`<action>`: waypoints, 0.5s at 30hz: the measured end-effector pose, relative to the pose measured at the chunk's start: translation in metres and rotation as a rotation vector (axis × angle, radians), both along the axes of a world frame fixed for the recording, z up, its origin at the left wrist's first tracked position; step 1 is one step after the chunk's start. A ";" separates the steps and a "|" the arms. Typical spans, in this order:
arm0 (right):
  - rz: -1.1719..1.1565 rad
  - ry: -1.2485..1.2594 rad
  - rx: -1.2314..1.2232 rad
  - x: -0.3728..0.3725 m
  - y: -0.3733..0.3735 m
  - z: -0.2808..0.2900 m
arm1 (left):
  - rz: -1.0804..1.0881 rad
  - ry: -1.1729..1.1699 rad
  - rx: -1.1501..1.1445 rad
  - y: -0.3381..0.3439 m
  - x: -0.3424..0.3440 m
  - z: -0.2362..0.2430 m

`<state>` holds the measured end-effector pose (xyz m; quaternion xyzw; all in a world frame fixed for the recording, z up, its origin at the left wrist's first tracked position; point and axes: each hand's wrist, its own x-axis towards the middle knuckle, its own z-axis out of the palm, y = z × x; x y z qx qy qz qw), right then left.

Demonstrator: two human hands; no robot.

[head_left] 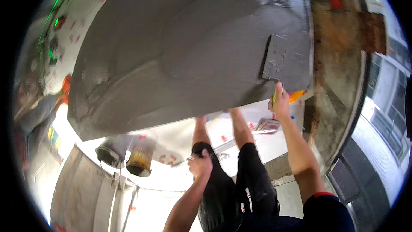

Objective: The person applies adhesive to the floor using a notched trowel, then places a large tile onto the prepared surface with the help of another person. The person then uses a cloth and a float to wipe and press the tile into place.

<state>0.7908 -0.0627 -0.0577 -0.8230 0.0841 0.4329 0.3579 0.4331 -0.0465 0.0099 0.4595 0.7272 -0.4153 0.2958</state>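
My right hand (pixel 281 103) is raised and grips the yellow-green handle of a plastering trowel (pixel 279 58). Its flat blade, coated in grey mortar, lies against the right end of a broad wet grey plastered surface (pixel 180 56). Down by my thigh, my left hand (pixel 200 164) is curled into a fist; I cannot make out anything in it. My own legs in black shorts (pixel 253 176) stand on a white platform (pixel 262 146) below the plaster.
Two dirty buckets (pixel 139 161) sit lower left. Another person (pixel 30 107) in grey works at the far left beside something orange. Bare rough wall (pixel 339 38) lies right of the plaster, with windows (pixel 386 99) beyond. A small tool (pixel 267 125) lies by my feet.
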 end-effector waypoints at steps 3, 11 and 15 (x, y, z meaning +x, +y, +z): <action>0.222 -0.018 -0.009 -0.121 0.034 -0.001 | 0.003 -0.040 0.002 -0.004 -0.014 -0.005; 0.862 0.094 0.004 -0.353 0.178 0.013 | -0.265 -0.083 -0.124 -0.056 -0.068 -0.036; 1.125 -0.077 -0.059 -0.304 0.152 0.037 | 0.005 -0.086 -0.081 -0.016 -0.058 -0.017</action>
